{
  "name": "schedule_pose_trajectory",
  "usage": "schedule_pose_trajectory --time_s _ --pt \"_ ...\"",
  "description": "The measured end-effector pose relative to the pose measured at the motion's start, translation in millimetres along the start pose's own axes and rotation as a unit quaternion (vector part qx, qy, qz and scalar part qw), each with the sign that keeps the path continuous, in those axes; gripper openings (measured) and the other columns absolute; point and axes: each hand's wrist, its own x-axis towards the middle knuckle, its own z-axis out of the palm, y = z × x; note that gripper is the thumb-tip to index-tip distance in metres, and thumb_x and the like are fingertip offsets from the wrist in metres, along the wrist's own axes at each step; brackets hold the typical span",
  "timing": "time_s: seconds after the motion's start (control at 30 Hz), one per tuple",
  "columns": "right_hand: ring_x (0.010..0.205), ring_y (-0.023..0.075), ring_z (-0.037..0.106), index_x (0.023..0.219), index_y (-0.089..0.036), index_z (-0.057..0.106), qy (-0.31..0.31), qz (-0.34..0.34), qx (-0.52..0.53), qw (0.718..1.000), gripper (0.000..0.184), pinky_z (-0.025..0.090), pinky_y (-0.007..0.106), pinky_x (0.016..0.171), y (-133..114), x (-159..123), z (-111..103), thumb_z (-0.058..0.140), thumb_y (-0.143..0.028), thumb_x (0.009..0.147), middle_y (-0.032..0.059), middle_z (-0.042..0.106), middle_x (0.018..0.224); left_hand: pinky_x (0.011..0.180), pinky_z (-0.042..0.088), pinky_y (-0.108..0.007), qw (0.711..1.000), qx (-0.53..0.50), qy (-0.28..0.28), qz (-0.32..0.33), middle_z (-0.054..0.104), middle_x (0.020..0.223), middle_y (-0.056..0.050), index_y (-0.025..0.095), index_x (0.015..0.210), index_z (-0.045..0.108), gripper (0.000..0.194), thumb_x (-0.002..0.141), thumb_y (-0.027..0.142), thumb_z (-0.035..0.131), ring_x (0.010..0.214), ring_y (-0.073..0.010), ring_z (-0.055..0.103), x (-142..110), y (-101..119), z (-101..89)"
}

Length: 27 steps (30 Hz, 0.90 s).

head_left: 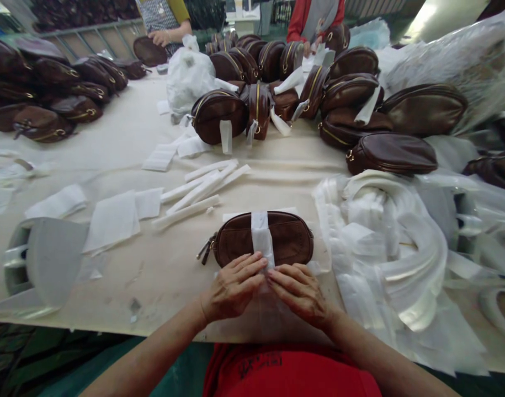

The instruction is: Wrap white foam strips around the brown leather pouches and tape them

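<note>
A small dark brown pouch (291,238) lies on the table in front of me, its zipper pulls at the left end. A white foam strip (260,231) runs across its middle from the top edge to the near edge. My left hand (235,284) rests on the pouch's near edge, fingers stretched out flat, their tips on the strip's lower end. Just to the right, my right hand (299,292) lies with its fingers extended, the tips touching the strip's near end. Both thumbs are mostly hidden beneath the hands.
Brown bags (221,116), several with white strips, crowd the back; more bags (80,108) are piled at left. Foam strips (205,187) and foam sheets (111,220) lie nearby. Tape dispenser (49,264) stands left, coiled foam (397,253) right. Two people work across the table.
</note>
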Motion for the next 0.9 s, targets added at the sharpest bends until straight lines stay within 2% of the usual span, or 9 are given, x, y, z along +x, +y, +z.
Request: schedule_pose_trajectory --time_s 0.1,0.17,0.27,0.5,0.7,0.8,0.9 --pt "0.102 0.0179 0.055 0.099 -0.014 0.064 -0.003 -0.011 0.000 1.000 0.019 0.042 0.032 0.084 2 -1 1 0.047 -0.010 0.090 0.0046 0.069 0.106 0.099 0.046 -0.036 0.995 -0.078 -0.025 -0.054 0.058 0.121 -0.012 0.014 0.098 0.060 0.020 0.088 0.018 0.044 0.124 -0.0209 0.046 8 0 -9.2" --pt "0.104 0.0180 0.055 0.100 -0.014 0.064 -0.007 -0.014 0.000 1.000 0.019 0.042 0.033 0.084 2 -2 3 0.050 -0.009 0.089 0.0051 0.069 0.105 0.095 0.048 -0.032 0.994 -0.082 -0.009 -0.073 0.062 0.113 -0.007 0.017 0.088 0.062 0.013 0.089 0.022 0.050 0.116 -0.0186 0.053 12 -1 -9.6" --pt "0.105 0.0175 0.055 0.102 -0.015 0.064 -0.011 -0.009 0.003 1.000 0.019 0.042 0.032 0.084 3 -4 4 0.051 -0.009 0.089 0.0051 0.069 0.105 0.087 0.049 -0.032 0.993 -0.070 0.011 -0.094 0.064 0.103 -0.004 0.019 0.076 0.061 0.014 0.087 0.027 0.057 0.103 -0.0177 0.056 16 -2 -4.3" --pt "0.103 0.0168 0.056 0.093 -0.016 0.064 0.017 0.027 0.027 0.999 0.018 0.042 0.032 0.084 1 -7 10 0.048 -0.009 0.089 0.0049 0.069 0.104 0.082 0.046 -0.031 0.993 -0.014 0.013 -0.113 0.063 0.097 -0.005 0.017 0.096 0.060 0.016 0.089 0.031 0.053 0.095 -0.0182 0.055 21 3 2.2" --pt "0.106 0.0171 0.056 0.109 -0.017 0.058 0.001 0.053 0.056 0.997 0.032 0.044 0.034 0.088 -4 -18 -6 0.042 -0.002 0.085 0.0065 0.068 0.104 0.078 0.044 -0.031 0.994 0.028 0.014 -0.101 0.063 0.095 -0.005 0.018 0.094 0.061 0.013 0.090 0.025 0.051 0.094 -0.0179 0.054 19 5 6.3" --pt "0.093 0.0170 0.059 0.106 -0.018 0.060 -0.025 0.111 0.074 0.991 0.033 0.046 0.032 0.081 -13 -32 -15 0.042 -0.003 0.082 0.0066 0.067 0.096 0.079 0.044 -0.032 0.995 0.030 0.012 -0.098 0.063 0.097 -0.005 0.018 0.096 0.061 0.012 0.088 0.023 0.053 0.096 -0.0188 0.053 16 5 9.3" --pt "0.080 0.0168 0.056 0.099 -0.017 0.061 -0.066 0.156 0.102 0.980 0.031 0.046 0.030 0.069 -22 -43 -11 0.039 -0.005 0.082 0.0075 0.065 0.090 0.078 0.043 -0.032 0.995 0.034 0.018 -0.091 0.063 0.098 -0.005 0.017 0.096 0.060 0.012 0.087 0.021 0.055 0.097 -0.0198 0.052 14 4 10.7"
